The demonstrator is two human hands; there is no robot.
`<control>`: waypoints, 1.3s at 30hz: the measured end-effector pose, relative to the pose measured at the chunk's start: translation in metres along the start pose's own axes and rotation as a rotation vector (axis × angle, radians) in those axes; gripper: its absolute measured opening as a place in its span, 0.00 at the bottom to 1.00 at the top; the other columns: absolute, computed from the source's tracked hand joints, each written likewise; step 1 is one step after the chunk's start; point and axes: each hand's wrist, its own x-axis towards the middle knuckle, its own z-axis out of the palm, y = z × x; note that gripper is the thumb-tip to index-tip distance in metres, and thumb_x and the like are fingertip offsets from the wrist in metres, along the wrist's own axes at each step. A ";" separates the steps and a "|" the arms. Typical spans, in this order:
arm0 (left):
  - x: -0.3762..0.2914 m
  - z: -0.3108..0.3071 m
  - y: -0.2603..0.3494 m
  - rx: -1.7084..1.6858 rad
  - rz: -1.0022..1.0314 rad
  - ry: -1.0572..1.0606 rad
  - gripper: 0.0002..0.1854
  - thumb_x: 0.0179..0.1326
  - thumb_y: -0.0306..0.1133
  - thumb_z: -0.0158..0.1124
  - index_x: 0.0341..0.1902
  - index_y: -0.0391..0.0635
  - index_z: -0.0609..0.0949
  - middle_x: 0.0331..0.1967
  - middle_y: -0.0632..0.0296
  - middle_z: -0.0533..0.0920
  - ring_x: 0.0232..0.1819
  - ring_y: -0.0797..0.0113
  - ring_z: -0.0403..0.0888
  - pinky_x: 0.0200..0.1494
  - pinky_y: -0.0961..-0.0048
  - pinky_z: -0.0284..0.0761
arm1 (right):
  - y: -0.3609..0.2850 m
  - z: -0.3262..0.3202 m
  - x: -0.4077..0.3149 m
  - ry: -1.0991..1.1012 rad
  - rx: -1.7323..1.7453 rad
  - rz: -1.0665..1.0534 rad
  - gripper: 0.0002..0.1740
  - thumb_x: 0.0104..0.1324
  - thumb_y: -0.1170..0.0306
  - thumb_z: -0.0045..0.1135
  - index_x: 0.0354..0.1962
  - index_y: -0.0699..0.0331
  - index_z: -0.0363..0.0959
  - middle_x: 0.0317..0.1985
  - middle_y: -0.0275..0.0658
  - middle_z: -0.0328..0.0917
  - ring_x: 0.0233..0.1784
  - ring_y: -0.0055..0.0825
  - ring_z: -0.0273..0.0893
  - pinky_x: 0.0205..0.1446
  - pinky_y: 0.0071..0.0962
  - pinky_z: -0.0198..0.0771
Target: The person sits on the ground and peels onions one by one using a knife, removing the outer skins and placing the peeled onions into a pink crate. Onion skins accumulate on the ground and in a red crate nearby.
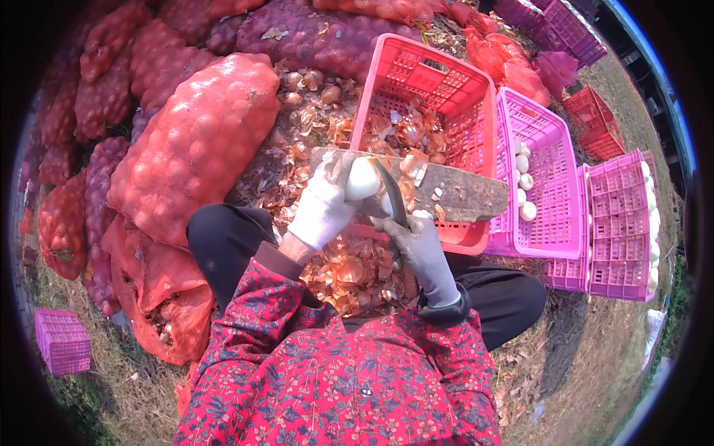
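Note:
My left hand [329,200], in a white glove, grips a peeled white onion [362,179] above the left part of a wooden board [474,192]. In my right hand [418,245], in a grey glove, is a knife [393,192] with a dark curved blade, its tip close to the top of the onion. Another pale onion shows partly behind the blade. The board lies across a red plastic crate [368,95] that holds onion skins and some brown onions. Loose skins [351,273] are heaped between my legs.
A large red mesh sack of onions [201,139] stands at the left, with more sacks around it. To the right, a pink crate [558,223] holds several peeled onions [527,211], beside another pink crate [619,223]. Several brown onions [330,93] lie on the ground ahead.

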 end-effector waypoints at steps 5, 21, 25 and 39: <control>-0.005 0.005 -0.005 0.010 0.064 0.035 0.41 0.40 0.22 0.72 0.64 0.40 0.69 0.54 0.45 0.76 0.58 0.42 0.74 0.59 0.55 0.74 | 0.001 0.004 0.032 0.403 -0.362 -0.446 0.17 0.66 0.61 0.63 0.40 0.70 0.80 0.21 0.34 0.77 0.19 0.18 0.73 0.23 0.23 0.69; -0.009 0.005 -0.039 -0.190 0.077 0.106 0.46 0.34 0.30 0.84 0.61 0.42 0.70 0.57 0.46 0.77 0.57 0.44 0.77 0.60 0.57 0.75 | -0.023 -0.013 0.088 0.207 -0.095 -0.080 0.25 0.65 0.52 0.62 0.30 0.72 0.78 0.22 0.46 0.80 0.21 0.30 0.80 0.24 0.32 0.74; -0.018 -0.006 -0.025 0.074 0.059 0.123 0.48 0.37 0.31 0.82 0.65 0.41 0.68 0.60 0.42 0.74 0.59 0.41 0.76 0.60 0.54 0.75 | -0.022 0.005 0.078 0.077 -0.238 -0.024 0.30 0.63 0.50 0.65 0.26 0.75 0.77 0.21 0.47 0.79 0.18 0.31 0.78 0.22 0.31 0.72; -0.014 -0.025 -0.017 0.049 -0.143 0.019 0.48 0.37 0.33 0.80 0.66 0.44 0.69 0.59 0.50 0.77 0.60 0.46 0.74 0.64 0.57 0.71 | -0.015 0.005 0.116 0.497 -0.969 -0.243 0.28 0.66 0.47 0.55 0.41 0.67 0.77 0.34 0.56 0.82 0.40 0.53 0.82 0.45 0.49 0.74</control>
